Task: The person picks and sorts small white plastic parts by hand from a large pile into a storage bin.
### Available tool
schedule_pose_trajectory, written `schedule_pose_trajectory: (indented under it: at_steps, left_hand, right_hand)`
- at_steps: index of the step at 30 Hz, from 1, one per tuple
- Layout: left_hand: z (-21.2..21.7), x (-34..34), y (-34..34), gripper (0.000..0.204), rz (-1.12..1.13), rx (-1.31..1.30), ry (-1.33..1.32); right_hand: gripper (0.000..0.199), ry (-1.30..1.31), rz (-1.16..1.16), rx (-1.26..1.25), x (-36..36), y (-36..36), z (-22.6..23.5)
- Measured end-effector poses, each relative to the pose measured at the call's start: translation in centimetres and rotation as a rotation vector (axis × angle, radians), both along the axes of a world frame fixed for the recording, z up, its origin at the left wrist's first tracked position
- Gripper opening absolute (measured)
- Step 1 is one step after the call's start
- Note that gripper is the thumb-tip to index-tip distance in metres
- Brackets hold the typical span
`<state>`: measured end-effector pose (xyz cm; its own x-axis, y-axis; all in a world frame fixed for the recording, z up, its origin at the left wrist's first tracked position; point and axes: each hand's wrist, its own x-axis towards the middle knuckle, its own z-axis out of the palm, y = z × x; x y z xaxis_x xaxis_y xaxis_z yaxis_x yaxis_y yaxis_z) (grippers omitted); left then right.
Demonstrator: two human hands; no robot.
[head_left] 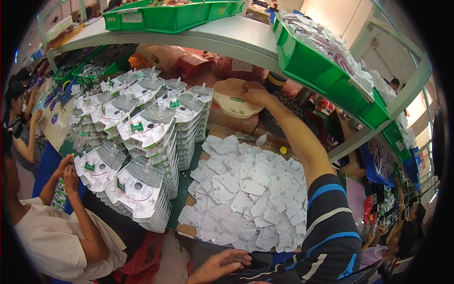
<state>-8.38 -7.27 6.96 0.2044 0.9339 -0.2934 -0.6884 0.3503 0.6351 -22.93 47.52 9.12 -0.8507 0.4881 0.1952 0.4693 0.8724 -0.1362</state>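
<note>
My right hand (256, 93) is stretched far forward, with its fingers closed over the right rim of a cream plastic bowl (224, 101). Small bits lie on the bowl's bottom, too small to make out. Close to my body, my left hand (220, 266) rests with its fingers loosely extended and nothing in them. Just beyond that hand spreads a big heap of flat white plastic plates (246, 189). To its left stand tall stacks of white and clear plastic housings (146, 128), some topped with small green circuit boards (136, 127).
A shelf (227, 40) crosses above the bench, bearing a green tray (184, 16); another green tray (321, 71) of parts hangs over the right. A yellow cap (283, 150) lies beyond the heap. At left, a co-worker's hands (68, 173) touch a housing stack.
</note>
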Motion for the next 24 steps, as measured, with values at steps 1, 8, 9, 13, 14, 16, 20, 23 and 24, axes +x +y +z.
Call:
schedule_pose_trajectory:
  at_steps: [1, 8, 9, 13, 14, 16, 20, 23, 24]
  left_hand:
    - [0.0, 0.1, 0.0, 0.042, 0.003, 0.003, -0.008]
    - [-2.4, 0.7, -0.2, 0.04, 0.127, 0.08, -0.007]
    - [-1.8, 0.4, -0.3, 0.04, 0.134, 0.074, -0.009]
    - [-0.6, -0.3, -0.1, 0.042, 0.025, -0.031, -0.043]
    - [-0.5, -0.3, 0.0, 0.042, 0.004, -0.039, -0.042]
    - [0.0, -0.4, 0.3, 0.042, -0.018, -0.032, -0.02]
    - [-0.4, 0.1, 0.1, 0.042, 0.028, 0.014, -0.033]
    - [-0.8, 0.6, -0.5, 0.042, 0.073, 0.021, -0.022]
    - [-1.1, 1.0, -0.6, 0.042, 0.073, 0.021, -0.023]
  right_hand:
    - [0.024, 0.003, -0.003, 0.002, -0.3, 0.2, -0.2]
    - [0.029, -0.135, 0.033, -0.032, -0.6, -1.8, -0.6]
    - [0.029, -0.157, 0.052, -0.09, -0.7, -2.8, 0.2]
    - [0.029, -0.279, 0.157, -0.1, -1.4, -5.1, 2.0]
    - [0.03, -0.063, 0.279, -0.025, -1.7, -5.3, 1.8]
    - [0.031, 0.154, 0.389, 0.057, -2.9, -4.6, 0.5]
    - [0.032, 0.077, 0.376, -0.165, -4.1, -3.6, -1.6]
    - [0.031, -0.207, 0.223, -0.156, -3.3, -6.1, 0.7]
    - [0.031, -0.303, 0.166, -0.15, -2.8, -6.9, 1.7]
